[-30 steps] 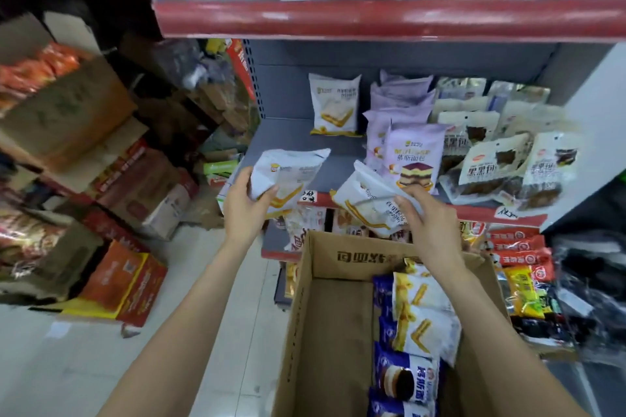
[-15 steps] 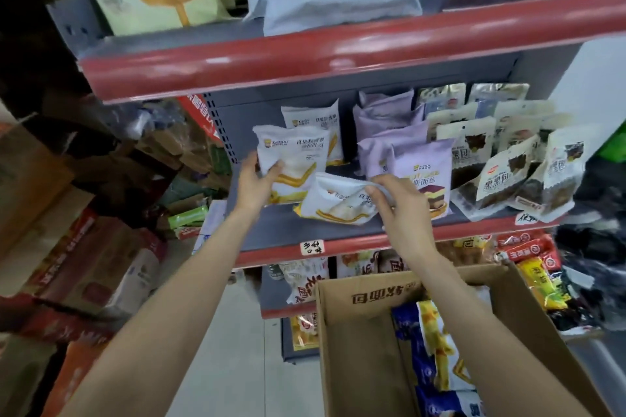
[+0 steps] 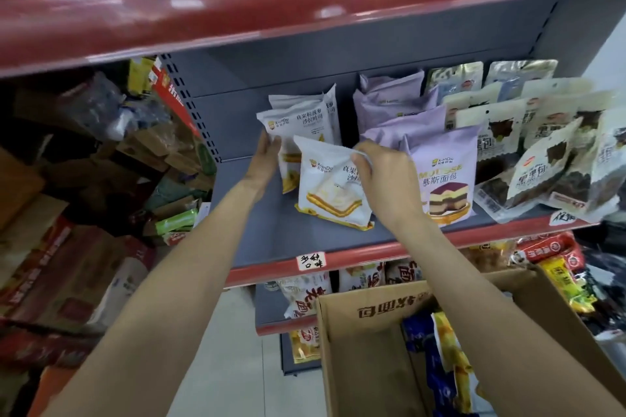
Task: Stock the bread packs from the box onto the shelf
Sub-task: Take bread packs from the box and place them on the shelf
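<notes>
On the grey shelf (image 3: 271, 240) stand two white sandwich bread packs. My left hand (image 3: 266, 159) grips the left edge of the rear white pack (image 3: 298, 125), upright against another white pack behind it. My right hand (image 3: 382, 176) pinches the top right corner of the front white pack (image 3: 328, 193), whose bottom rests on the shelf, tilted slightly. Below, the cardboard box (image 3: 366, 349) holds several blue and yellow bread packs (image 3: 447, 359) along its right side.
Purple mousse bread packs (image 3: 440, 176) stand just right of my right hand, with dark-filled packs (image 3: 542, 166) further right. A red shelf lip (image 3: 271, 0) overhangs above. Piled cartons (image 3: 67, 247) fill the left. More packs sit on lower shelves (image 3: 305, 294).
Both hands carried the white packs up from the box and onto the shelf. The right-hand pack went from lying flat to standing nearly upright. The view tilted up and moved closer.
</notes>
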Tool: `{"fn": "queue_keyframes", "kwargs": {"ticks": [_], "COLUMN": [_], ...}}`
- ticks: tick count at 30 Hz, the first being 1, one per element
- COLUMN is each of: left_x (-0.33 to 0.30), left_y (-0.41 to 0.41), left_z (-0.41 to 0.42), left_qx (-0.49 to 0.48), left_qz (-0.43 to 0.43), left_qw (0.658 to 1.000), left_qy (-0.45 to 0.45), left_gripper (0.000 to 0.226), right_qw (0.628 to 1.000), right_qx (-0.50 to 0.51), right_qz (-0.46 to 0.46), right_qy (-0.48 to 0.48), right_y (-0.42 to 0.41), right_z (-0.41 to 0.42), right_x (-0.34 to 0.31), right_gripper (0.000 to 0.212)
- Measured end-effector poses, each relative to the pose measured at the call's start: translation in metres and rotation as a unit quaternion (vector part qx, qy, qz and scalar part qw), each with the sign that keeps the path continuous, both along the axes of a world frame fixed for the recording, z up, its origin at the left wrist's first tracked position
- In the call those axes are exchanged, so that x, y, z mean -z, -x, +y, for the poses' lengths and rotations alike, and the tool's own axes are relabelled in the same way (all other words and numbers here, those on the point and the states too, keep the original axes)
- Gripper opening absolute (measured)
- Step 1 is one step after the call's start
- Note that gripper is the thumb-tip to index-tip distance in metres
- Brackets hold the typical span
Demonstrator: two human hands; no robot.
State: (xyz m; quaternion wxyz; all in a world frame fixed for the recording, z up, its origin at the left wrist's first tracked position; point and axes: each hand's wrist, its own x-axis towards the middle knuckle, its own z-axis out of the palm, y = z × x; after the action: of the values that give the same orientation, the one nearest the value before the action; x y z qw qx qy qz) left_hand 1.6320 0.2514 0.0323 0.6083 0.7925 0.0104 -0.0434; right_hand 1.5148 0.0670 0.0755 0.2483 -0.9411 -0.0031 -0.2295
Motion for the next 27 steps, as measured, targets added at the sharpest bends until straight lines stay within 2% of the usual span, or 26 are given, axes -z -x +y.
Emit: {"fn": "queue_keyframes", "kwargs": {"ticks": [4,9,11,14,16,18,23,27], "left_x": [0.001,0.011,0.016,0.022,0.026,0.027,0.027,0.014], "left_y": [0.011,0.034,0.045,0.047,0.044,0.044,0.06,0.124], "left_z": [0.019,0.028,0.018,0.0,-0.008,-0.014,-0.018,-0.032], "left_qx": [-0.017,-0.054,-0.018,0.042,0.045,0.041,-0.009,-0.028], "left_qz": [0.054,-0.015,-0.002,0.04,0.051,0.06,0.022,-0.112], "left_qw": [0.998,0.998,1.0,0.997,0.996,0.994,1.0,0.983], "left_qy": [-0.038,-0.035,-0.016,0.042,0.065,0.077,-0.017,-0.14], "left_gripper": [0.058,0.049,0.051,0.06,0.065,0.061,0.054,0.032], "right_qw": [1.0,0.995,0.995,0.997,0.996,0.997,0.995,0.987], "right_qx": [-0.013,0.0,0.016,-0.022,-0.036,-0.038,-0.087,-0.11], "right_qz": [0.022,0.057,0.056,0.031,0.041,0.05,-0.025,-0.018], "right_qy": [0.011,0.087,0.079,0.064,0.064,0.051,-0.034,-0.114], "right_y": [-0.023,-0.067,-0.073,-0.06,-0.043,-0.03,0.006,0.074], "right_z": [0.022,0.047,0.052,0.056,0.054,0.047,0.024,-0.01], "right_x": [-0.004,-0.011,-0.01,0.006,0.023,0.039,0.064,0.084], "right_gripper": [0.019,0.041,0.049,0.052,0.051,0.052,0.045,0.033]}}
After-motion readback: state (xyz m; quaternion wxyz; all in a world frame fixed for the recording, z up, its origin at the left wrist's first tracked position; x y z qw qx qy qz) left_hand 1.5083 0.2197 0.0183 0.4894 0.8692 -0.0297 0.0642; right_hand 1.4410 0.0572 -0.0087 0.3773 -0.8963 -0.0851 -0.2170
